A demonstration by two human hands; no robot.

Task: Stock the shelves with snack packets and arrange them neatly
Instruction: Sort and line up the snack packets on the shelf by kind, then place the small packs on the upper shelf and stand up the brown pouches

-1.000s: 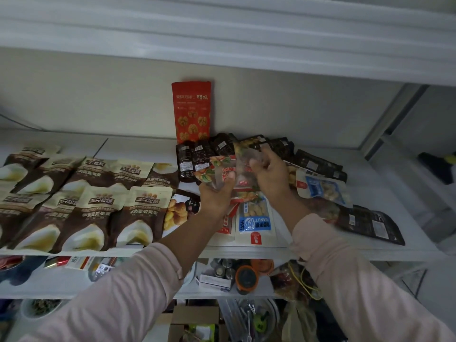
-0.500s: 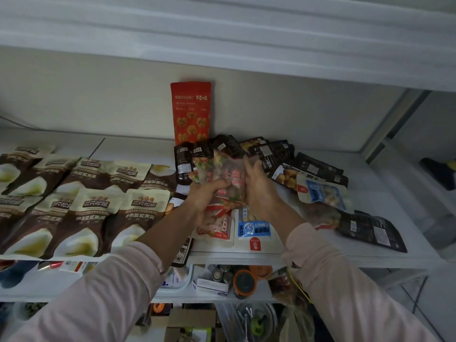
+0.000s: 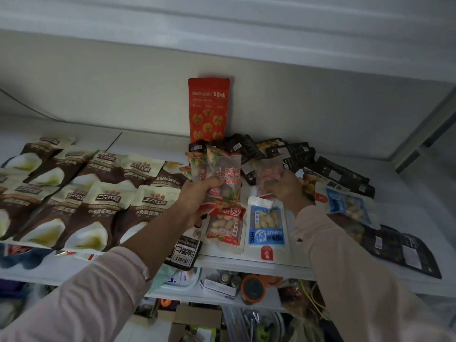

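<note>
one upright red packet (image 3: 208,109), two blue peanut packets (image 3: 267,225) (image 3: 345,206), one red peanut packet (image 3: 225,227).

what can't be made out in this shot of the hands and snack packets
Head view only.
Count in the bunch of packets the left hand grips: they overlap.
Print on the single packet the right hand holds: blurred.
Black packets behind: partly hidden by the held ones.
Lower shelf contents: dim, covered by both sleeves.

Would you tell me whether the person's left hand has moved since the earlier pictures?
Yes, the left hand has shifted leftward relative to the tall red upright snack packet.
</note>
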